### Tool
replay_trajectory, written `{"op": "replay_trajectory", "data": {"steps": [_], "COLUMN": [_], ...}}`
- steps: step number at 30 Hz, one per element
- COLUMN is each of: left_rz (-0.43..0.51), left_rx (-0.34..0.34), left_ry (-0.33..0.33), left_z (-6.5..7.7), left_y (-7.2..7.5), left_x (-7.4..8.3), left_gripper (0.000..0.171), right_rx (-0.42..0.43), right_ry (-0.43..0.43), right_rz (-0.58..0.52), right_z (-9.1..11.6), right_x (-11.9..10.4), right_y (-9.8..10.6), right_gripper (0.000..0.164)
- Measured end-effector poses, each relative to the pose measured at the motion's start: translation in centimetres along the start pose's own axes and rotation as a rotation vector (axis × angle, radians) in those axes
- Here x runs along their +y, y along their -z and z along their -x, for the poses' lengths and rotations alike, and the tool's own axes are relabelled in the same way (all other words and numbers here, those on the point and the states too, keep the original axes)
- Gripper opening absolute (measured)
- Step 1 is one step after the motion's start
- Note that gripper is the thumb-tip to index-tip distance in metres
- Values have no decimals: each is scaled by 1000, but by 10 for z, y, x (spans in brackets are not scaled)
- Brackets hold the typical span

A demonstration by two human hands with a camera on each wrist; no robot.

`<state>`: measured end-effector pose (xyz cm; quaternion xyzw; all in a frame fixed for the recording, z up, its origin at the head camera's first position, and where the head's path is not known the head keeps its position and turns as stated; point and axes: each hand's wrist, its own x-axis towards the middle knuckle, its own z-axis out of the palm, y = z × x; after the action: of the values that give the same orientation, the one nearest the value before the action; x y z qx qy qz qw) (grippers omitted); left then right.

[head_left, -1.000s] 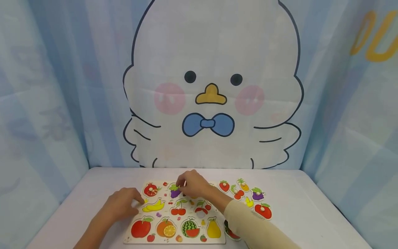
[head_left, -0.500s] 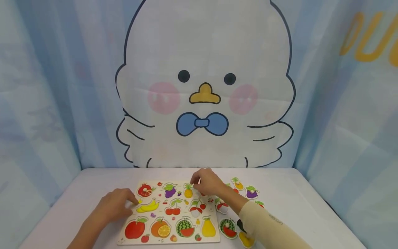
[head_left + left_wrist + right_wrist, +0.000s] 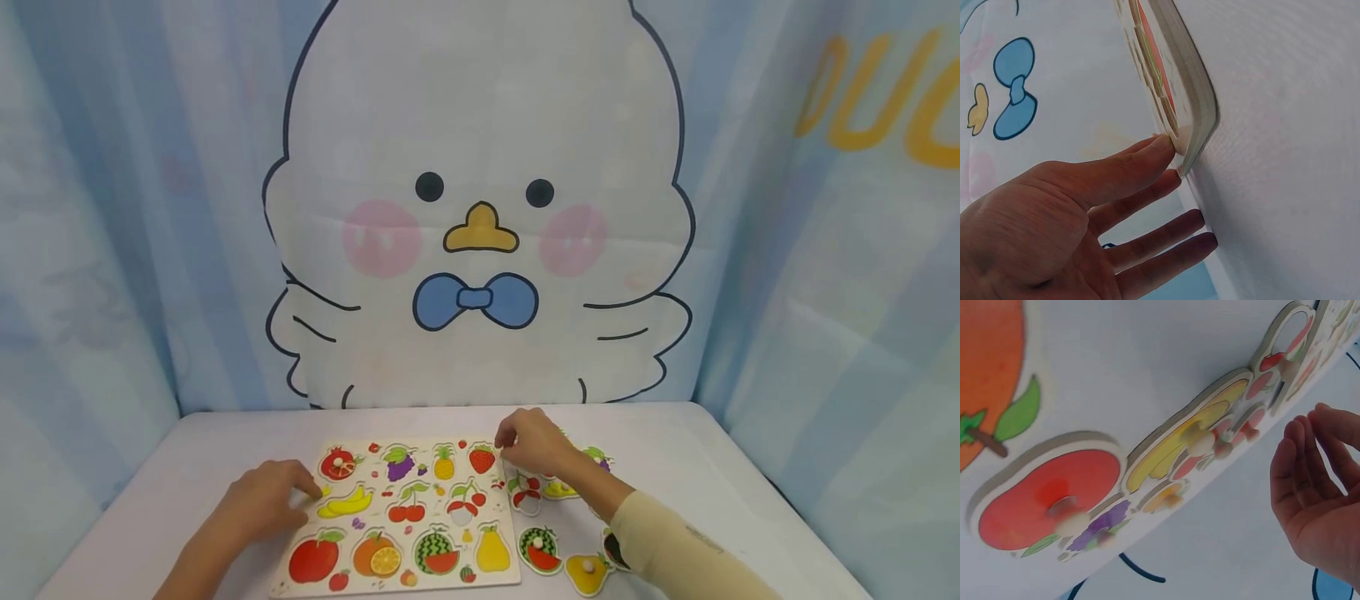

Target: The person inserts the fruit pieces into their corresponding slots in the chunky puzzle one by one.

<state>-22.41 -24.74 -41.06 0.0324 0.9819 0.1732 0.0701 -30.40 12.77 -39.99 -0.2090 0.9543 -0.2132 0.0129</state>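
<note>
A white fruit puzzle board [image 3: 393, 517] with recessed fruit pictures lies flat on the table in the head view. My left hand [image 3: 258, 504] is at its left edge beside the banana picture [image 3: 345, 502]; in the left wrist view the thumb [image 3: 1138, 159] and index finger touch the board's corner, and the other fingers extend below. My right hand [image 3: 534, 442] is over the board's top right corner, beside the strawberry picture [image 3: 482, 458]. Its fingers [image 3: 1284, 469] are bent toward the thumb in the right wrist view, with nothing visible between them.
Loose knobbed pieces lie right of the board: cherries [image 3: 525, 493], watermelon [image 3: 540, 550], pear [image 3: 588, 573], and, in the right wrist view, bananas [image 3: 1179, 434], red apple [image 3: 1054, 497], grapes [image 3: 1102, 525]. The right sleeve [image 3: 678, 550] covers part of a dark piece. A cartoon-printed curtain [image 3: 480, 350] stands behind.
My right hand has moved right along the board's top row, from the grapes past the pineapple to the strawberry. My left hand stays at the board's left edge. The head view has shifted slightly right.
</note>
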Motion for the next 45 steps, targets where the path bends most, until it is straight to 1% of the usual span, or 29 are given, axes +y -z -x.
{"op": "replay_trajectory", "data": {"steps": [4, 9, 11, 17, 20, 24, 30, 38, 45], "left_rz": [0, -12, -15, -15, -18, -19, -16, -12, -12], "left_rx": [-3, -16, -16, -20, -19, -25, -32, -23, -27], "left_ry": [1, 10, 5, -7, -8, -6, -1, -9, 2], "left_z": [0, -1, -2, -3, -4, -5, -6, -6, -4], "left_y": [0, 0, 0, -1, -1, -1, -2, -3, -2], "left_x": [0, -2, -3, -3, -3, -3, -3, -4, -4], "left_gripper": [24, 25, 25, 25, 25, 25, 26, 26, 26], "right_rx": [5, 1, 8, 19, 6, -21, -39, -43, -37], "right_ry": [-82, -170, -196, -291, -353, -432, -467, -466, -477], "right_rz": [16, -1, 9, 89, 123, 140, 157, 172, 149], "right_z": [8, 16, 19, 27, 31, 35, 39, 39, 37], "right_x": [12, 27, 33, 54, 63, 72, 77, 83, 87], "right_y": [4, 12, 15, 27, 32, 37, 40, 36, 32], "right_gripper": [8, 9, 9, 8, 9, 12, 12, 13, 11]}}
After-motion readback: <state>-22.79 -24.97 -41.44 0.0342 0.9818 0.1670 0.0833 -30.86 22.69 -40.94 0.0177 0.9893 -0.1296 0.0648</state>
